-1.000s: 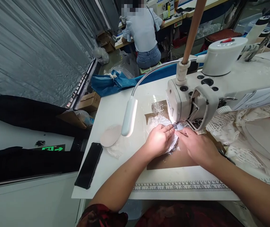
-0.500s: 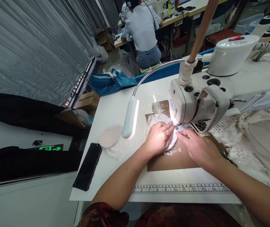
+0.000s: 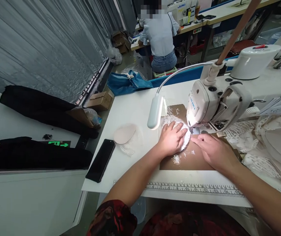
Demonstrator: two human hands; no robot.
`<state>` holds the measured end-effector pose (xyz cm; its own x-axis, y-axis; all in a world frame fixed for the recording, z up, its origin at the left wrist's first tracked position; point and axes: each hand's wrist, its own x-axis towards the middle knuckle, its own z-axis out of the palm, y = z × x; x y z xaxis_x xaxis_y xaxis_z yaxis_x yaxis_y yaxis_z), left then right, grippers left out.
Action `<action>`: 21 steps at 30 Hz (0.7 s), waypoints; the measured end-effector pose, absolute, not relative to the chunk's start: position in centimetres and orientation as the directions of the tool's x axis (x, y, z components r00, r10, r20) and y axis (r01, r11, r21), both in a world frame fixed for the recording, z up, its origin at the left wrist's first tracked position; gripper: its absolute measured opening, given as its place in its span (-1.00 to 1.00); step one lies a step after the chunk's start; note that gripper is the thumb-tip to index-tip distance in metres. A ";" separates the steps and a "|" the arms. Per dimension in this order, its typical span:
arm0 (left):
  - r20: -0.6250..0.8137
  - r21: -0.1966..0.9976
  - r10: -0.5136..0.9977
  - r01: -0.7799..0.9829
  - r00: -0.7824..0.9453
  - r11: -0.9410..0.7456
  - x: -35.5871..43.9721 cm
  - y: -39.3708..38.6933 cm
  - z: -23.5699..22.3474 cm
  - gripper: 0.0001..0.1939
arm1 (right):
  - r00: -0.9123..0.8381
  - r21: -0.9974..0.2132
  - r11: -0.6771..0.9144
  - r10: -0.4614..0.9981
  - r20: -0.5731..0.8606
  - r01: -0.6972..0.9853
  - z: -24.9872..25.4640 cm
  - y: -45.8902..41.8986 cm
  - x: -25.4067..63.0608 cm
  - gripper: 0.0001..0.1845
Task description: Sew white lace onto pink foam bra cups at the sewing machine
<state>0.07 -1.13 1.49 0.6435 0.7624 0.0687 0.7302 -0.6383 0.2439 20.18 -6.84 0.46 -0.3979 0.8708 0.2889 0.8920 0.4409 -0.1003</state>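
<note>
My left hand (image 3: 173, 139) lies flat with spread fingers on a round white lace piece (image 3: 186, 141), just left of the presser foot of a white sewing machine (image 3: 201, 105). Close to the piece's right edge is my right hand (image 3: 214, 149). Its thumb and forefinger point left and come together, while the other fingers are curled. Whether a bit of edge or thread sits between those fingertips cannot be made out. Beneath both hands is a brown sheet (image 3: 192, 162) with shiny clear tape on it. The needle area is partly hidden by the machine head.
A lamp (image 3: 155, 113) on a bendy neck hangs over the table, left of the machine. Further left are a beige round pad (image 3: 125, 133) with lace and a black phone (image 3: 100, 160). Lace pieces (image 3: 244, 134) pile up at right. A ruler strip (image 3: 189, 189) runs along the front edge. A person (image 3: 161, 36) sits beyond.
The fingers of my left hand have spread and drawn back from the presser foot onto the lace piece. My right hand stays beside the needle area. The whole view has shifted.
</note>
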 end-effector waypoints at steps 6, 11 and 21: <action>0.126 0.642 0.574 0.374 0.809 -0.669 -3.1 -3.7 4.1 -0.66 | -0.465 -0.244 0.607 0.761 0.452 0.756 0.5 -7.2 21.0 -0.60; 0.092 0.694 0.849 0.578 0.520 -0.429 -2.8 -2.3 4.6 -0.61 | -0.564 -0.184 0.675 0.711 0.419 0.714 -0.1 -7.2 20.7 -0.66; -0.220 0.918 0.675 0.384 0.705 -0.101 -0.7 0.7 4.0 -0.67 | -0.536 -0.200 0.594 0.797 0.280 0.779 0.1 -7.3 21.0 -0.69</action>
